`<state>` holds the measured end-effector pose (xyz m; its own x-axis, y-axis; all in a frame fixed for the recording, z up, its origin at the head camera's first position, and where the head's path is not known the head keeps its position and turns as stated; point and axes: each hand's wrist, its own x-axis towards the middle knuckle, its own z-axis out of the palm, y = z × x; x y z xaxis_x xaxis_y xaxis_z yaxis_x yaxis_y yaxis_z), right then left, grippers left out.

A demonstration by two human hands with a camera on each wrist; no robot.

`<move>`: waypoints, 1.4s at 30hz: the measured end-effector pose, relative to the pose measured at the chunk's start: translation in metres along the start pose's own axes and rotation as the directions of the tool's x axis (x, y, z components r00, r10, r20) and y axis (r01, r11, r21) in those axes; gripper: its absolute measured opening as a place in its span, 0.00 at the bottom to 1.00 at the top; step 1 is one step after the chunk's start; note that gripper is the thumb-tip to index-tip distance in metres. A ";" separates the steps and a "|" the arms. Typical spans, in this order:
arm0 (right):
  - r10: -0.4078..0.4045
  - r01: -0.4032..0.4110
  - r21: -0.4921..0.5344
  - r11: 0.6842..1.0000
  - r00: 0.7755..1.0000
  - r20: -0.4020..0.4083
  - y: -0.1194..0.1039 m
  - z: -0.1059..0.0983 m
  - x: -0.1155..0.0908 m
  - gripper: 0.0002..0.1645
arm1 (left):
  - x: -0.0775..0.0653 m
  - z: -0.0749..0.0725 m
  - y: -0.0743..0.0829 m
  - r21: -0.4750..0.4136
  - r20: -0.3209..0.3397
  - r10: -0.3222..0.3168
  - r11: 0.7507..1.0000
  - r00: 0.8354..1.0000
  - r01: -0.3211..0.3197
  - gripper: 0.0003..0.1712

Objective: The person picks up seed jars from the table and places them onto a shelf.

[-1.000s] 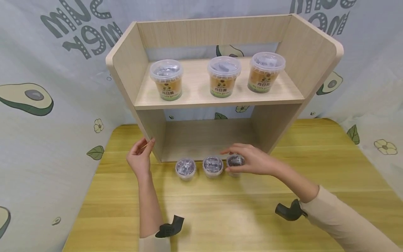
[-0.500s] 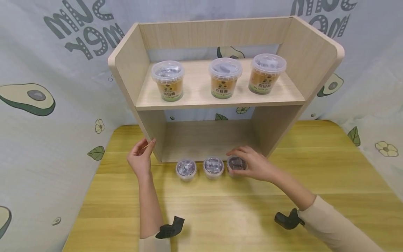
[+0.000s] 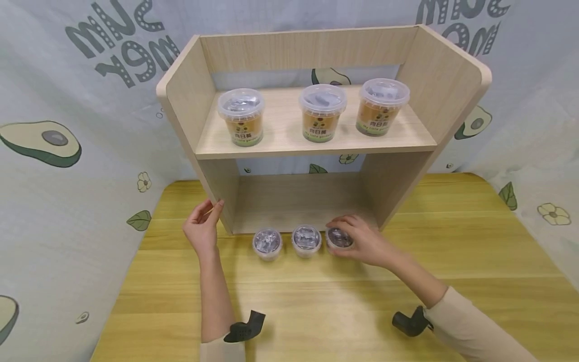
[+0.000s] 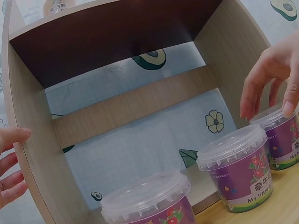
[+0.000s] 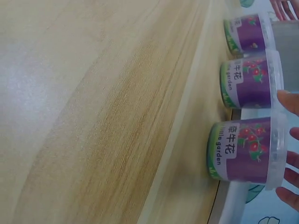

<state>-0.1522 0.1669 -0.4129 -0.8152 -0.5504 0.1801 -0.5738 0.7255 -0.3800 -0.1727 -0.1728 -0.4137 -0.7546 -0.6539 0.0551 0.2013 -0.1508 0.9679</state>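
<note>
My right hand (image 3: 364, 242) is over the rightmost of three lidded plastic cups in front of the shelf. Its thumb and fingers straddle the lid of that purple-labelled cup (image 5: 247, 151), close around the rim. Seen from the left wrist, the thumb is at the near side of the cup (image 4: 282, 144) and the other fingers reach behind it. A middle cup (image 3: 306, 240) and a left cup (image 3: 267, 243) stand in line beside it. My left hand (image 3: 202, 226) pinches the front edge of the wooden shelf's left side panel (image 4: 30, 172), thumb against the edge.
The two-tier wooden shelf (image 3: 312, 151) stands on a yellow wood-grain table (image 3: 307, 311). On its upper board are three orange-labelled lidded cups, a left one (image 3: 244, 125), a middle one (image 3: 320, 123) and a right one (image 3: 377, 118). A patterned cloth (image 3: 90, 201) hangs behind.
My right hand has lowered slightly and its thumb and fingers have closed in around the right cup's lid. The left hand stays on the side panel.
</note>
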 end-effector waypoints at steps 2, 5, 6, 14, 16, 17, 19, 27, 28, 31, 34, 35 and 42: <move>-0.003 0.003 -0.005 1.000 1.000 -0.011 0.001 0.000 0.000 0.34 | 0.000 0.001 0.000 0.000 0.001 -0.005 1.000 1.000 0.005 0.15; -0.004 0.003 -0.007 1.000 1.000 -0.021 0.002 0.000 -0.001 0.35 | -0.001 0.001 0.000 0.000 -0.004 -0.018 1.000 1.000 0.018 0.15; -0.005 0.005 -0.007 1.000 1.000 -0.022 0.002 0.000 -0.001 0.36 | -0.002 0.000 0.000 0.002 -0.007 -0.020 1.000 1.000 0.020 0.15; -0.002 0.002 -0.007 1.000 1.000 -0.016 0.003 0.001 -0.001 0.37 | -0.003 -0.001 0.003 0.009 0.002 -0.016 1.000 1.000 0.015 0.17; 0.008 -0.008 -0.005 1.000 1.000 -0.007 0.003 0.001 0.000 0.37 | -0.003 -0.001 0.002 0.009 0.003 -0.015 1.000 1.000 0.015 0.17; 0.010 -0.010 -0.003 1.000 1.000 -0.002 0.003 0.001 0.000 0.36 | -0.003 -0.001 0.002 0.008 0.003 -0.016 1.000 1.000 0.016 0.17; 0.012 -0.012 0.000 1.000 1.000 0.002 0.003 0.001 0.001 0.36 | -0.003 0.000 0.003 0.011 0.002 -0.016 1.000 1.000 0.016 0.17; 0.007 -0.007 0.011 1.000 1.000 0.023 0.004 0.002 0.004 0.34 | -0.003 -0.001 0.003 0.012 -0.001 -0.020 1.000 1.000 0.020 0.15; 0.009 -0.010 0.011 1.000 1.000 0.028 0.004 0.002 0.004 0.34 | -0.003 -0.001 0.003 0.013 -0.003 -0.020 1.000 1.000 0.020 0.15; 0.014 -0.015 0.010 1.000 0.999 0.036 0.004 0.002 0.003 0.34 | -0.003 -0.001 0.002 0.011 -0.006 -0.019 1.000 1.000 0.019 0.13; 0.013 -0.014 0.015 1.000 0.999 0.040 0.004 0.003 0.003 0.34 | -0.004 -0.001 0.002 0.012 -0.005 -0.013 1.000 1.000 0.014 0.13; 0.012 -0.013 0.017 1.000 0.999 0.040 0.004 0.003 0.002 0.34 | -0.004 -0.001 0.002 0.014 -0.003 -0.011 1.000 1.000 0.011 0.13; -0.004 0.003 0.025 1.000 0.999 0.036 0.004 0.002 0.002 0.34 | -0.004 0.000 0.002 0.013 -0.003 0.000 1.000 1.000 0.000 0.12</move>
<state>-0.1557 0.1678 -0.4161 -0.8094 -0.5680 0.1490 -0.5744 0.7129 -0.4024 -0.1692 -0.1708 -0.4116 -0.7525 -0.6563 0.0538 0.1926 -0.1411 0.9711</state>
